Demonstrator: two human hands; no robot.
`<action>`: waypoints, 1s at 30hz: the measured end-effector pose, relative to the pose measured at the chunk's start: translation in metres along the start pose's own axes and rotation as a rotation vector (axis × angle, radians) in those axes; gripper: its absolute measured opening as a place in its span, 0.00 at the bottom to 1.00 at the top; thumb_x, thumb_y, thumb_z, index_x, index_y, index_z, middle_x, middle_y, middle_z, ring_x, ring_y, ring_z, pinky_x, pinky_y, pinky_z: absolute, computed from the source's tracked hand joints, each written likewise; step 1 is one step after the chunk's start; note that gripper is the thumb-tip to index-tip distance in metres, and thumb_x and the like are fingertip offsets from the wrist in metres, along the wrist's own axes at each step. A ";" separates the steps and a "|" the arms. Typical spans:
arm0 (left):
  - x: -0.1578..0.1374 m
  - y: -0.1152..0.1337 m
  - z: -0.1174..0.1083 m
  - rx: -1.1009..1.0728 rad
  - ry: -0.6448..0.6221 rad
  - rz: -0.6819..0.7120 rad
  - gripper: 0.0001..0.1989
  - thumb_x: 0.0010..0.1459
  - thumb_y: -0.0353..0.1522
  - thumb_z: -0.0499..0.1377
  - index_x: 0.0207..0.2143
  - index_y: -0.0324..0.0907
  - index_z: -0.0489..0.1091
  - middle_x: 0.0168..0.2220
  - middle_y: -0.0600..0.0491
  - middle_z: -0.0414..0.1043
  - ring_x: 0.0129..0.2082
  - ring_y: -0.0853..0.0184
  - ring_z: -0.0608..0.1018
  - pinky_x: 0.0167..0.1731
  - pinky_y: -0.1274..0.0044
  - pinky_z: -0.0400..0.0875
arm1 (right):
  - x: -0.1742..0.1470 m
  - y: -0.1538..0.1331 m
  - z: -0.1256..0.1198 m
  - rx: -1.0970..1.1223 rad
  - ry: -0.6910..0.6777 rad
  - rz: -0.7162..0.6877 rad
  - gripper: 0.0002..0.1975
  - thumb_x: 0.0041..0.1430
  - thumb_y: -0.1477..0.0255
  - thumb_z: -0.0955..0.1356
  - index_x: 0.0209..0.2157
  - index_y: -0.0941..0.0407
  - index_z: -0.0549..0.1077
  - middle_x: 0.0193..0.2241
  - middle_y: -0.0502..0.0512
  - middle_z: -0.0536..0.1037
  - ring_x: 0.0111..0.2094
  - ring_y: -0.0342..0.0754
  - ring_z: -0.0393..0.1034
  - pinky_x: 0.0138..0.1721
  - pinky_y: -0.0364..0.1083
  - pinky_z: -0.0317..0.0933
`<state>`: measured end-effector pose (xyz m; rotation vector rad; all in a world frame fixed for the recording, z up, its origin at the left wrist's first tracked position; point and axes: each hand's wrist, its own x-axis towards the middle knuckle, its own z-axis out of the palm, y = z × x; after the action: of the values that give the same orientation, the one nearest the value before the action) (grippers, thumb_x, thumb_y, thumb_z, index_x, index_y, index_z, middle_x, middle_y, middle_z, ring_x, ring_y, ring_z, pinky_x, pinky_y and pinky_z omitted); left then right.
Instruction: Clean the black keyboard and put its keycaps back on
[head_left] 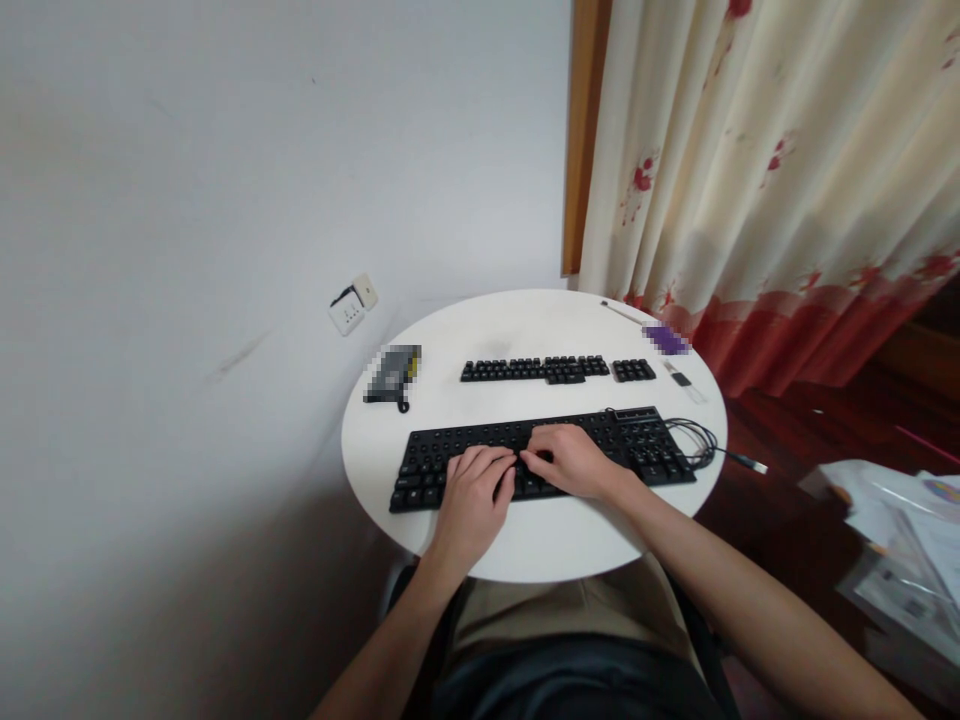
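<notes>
While both hands sit on it, the round white table carries everything in reach. Behind it: a plain wall and a cream curtain with red flowers.

Black keyboard lies across the table's near half, long side facing the person, its cable coiled off the right end with the plug hanging past the table edge.

Rows of loose black keycaps lie in a strip behind the keyboard, well apart from it, with a smaller block just right of the strip.

Left hand rests palm down on the keyboard's middle, fingers curled onto the keys, gripping nothing. Right hand lies just beside it, fingertips pressed together on a key near the centre; can't tell if it's pinching a cap or only touching.

Small stuff: a grey device at the left rear, a purple item at the right rear, and a small tool near it.
</notes>
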<state>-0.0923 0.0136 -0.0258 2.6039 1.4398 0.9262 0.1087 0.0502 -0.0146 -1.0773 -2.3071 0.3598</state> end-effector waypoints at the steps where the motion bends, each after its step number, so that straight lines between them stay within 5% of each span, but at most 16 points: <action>1: 0.000 0.000 0.000 -0.002 -0.002 -0.003 0.11 0.67 0.30 0.53 0.46 0.44 0.74 0.48 0.49 0.77 0.49 0.59 0.73 0.48 0.64 0.65 | 0.000 0.000 0.000 -0.003 0.001 0.006 0.15 0.65 0.72 0.66 0.23 0.57 0.70 0.24 0.50 0.72 0.27 0.43 0.63 0.31 0.43 0.50; 30: 0.004 -0.006 0.001 0.005 0.001 0.017 0.11 0.65 0.29 0.54 0.43 0.44 0.76 0.46 0.49 0.77 0.48 0.60 0.74 0.46 0.64 0.67 | 0.002 -0.003 -0.002 -0.012 0.016 0.053 0.14 0.65 0.71 0.66 0.24 0.57 0.72 0.25 0.50 0.73 0.26 0.42 0.63 0.31 0.42 0.49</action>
<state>-0.0951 0.0202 -0.0262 2.6229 1.4244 0.9275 0.1069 0.0503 -0.0110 -1.1451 -2.2724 0.3573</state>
